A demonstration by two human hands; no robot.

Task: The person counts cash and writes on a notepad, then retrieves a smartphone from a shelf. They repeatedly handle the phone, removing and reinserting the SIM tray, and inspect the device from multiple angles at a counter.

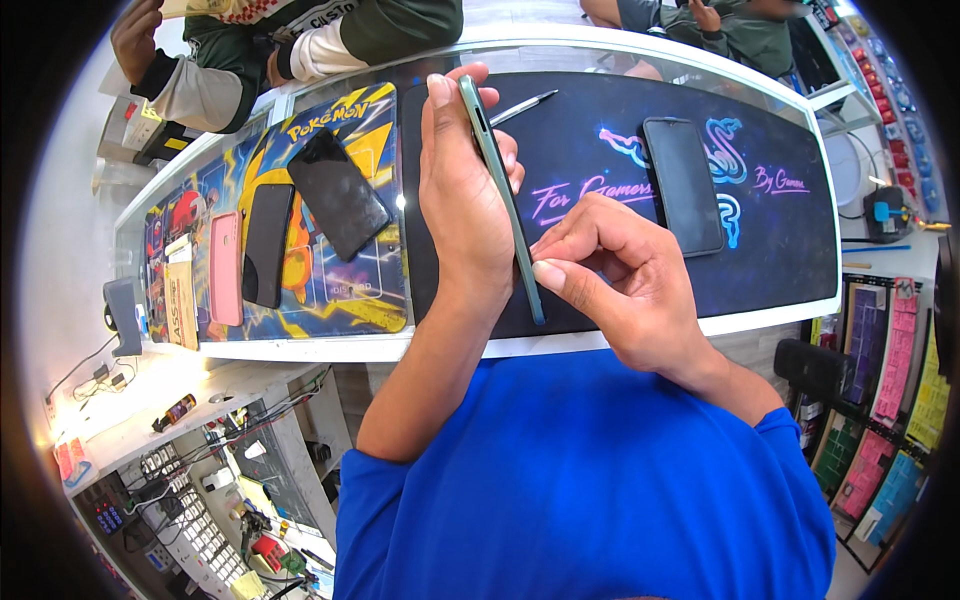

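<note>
White-framed glass counter [770, 314] spans the view from above; on it, a black mat with neon lettering [780, 240] lies to the right, a blue-and-yellow patterned mat [340, 300] to the left; over the black mat, the left hand [465, 210] holds a slim grey-green phone-shaped slab [504, 185] edge-on, palm along one side, fingers curled behind its far end; the right hand [620, 270] is pinched narrow, thumb and forefinger at the slab's near end; whether anything small sits between them cannot be told; the slab is already up off the mat, and the work at its edge looks under way, not finished; how much is left its turned-away faces do not show; a black rectangular phone [683, 187] rests right of the hands; a wide dark phone [340, 193], a narrower dark phone [268, 245] and a pink rectangular phone case [227, 270] lie leftward; smallest, a slender silver pen-like tool [522, 107] lies beyond the hands.
</note>
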